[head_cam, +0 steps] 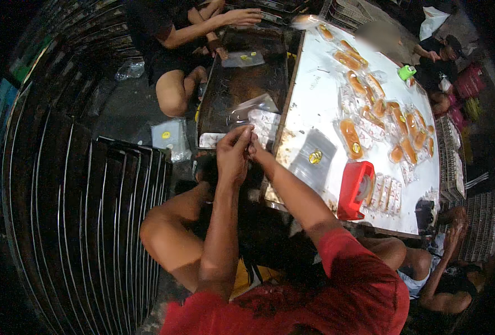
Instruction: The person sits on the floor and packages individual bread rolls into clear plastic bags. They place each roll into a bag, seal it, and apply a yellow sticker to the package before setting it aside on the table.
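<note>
My left hand (233, 153) and my right hand (255, 146) meet above the near end of a dark metal tray (247, 83), both pinching the edge of a clear plastic bag (251, 109). Just behind the fingers lies a white printed packet (265, 125), and another packet (211, 140) rests at the tray's near left corner. To the right, on the white tabletop (310, 96), lies a stack of clear bags with a yellow label (315, 157). Beyond it stands a red tape dispenser (350, 190), beside a row of wrapped packets (385, 194). Many wrapped bread rolls (351, 136) are spread over the table.
Dark trays (84, 209) are stacked on edge at the left. More plastic bags (170, 138) lie on the floor left of the tray. A co-worker's arm (205, 31) reaches over the tray's far end. Other people sit at the table's right side, near stacked crates (450, 159).
</note>
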